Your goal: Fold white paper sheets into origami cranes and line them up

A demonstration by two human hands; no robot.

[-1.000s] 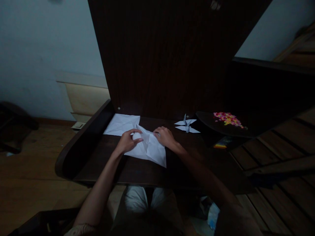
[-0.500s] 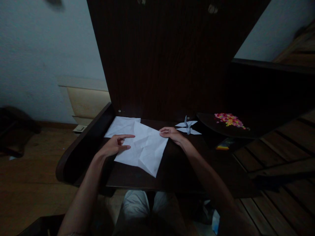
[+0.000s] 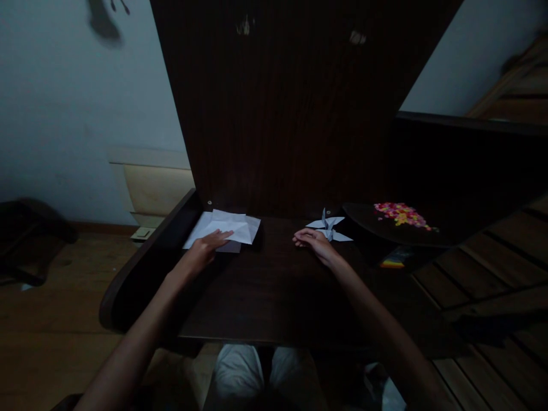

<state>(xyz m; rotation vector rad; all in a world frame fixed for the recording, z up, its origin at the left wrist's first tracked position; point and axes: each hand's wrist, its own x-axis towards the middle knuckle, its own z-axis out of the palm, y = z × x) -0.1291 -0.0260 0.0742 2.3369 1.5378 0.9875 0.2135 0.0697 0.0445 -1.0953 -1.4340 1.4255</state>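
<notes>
My left hand (image 3: pixel 208 244) grips a creased white sheet of paper (image 3: pixel 242 228) near its lower left edge, fingers on top, with the thumb mostly hidden. That sheet lies over another white sheet (image 3: pixel 194 233) at the left end of the dark desk. My right hand (image 3: pixel 312 241) hovers over the desk's right half, its fingers curled together and nothing visible in them. Just behind and beside it stand folded white paper cranes (image 3: pixel 329 227) with pointed wings, partly covered by the hand.
The dark wooden desk (image 3: pixel 240 308) has a raised side panel (image 3: pixel 141 268) on the left and a tall back panel (image 3: pixel 278 114). On a rounded shelf at right lies a heap of small pink, red and yellow pieces (image 3: pixel 402 215). Below that shelf is a rainbow-edged item (image 3: pixel 393 264).
The creased sheet has moved from the desk's middle up and left, onto the other sheet, with my left hand. My right hand has let go of its edge and shifted slightly right.
</notes>
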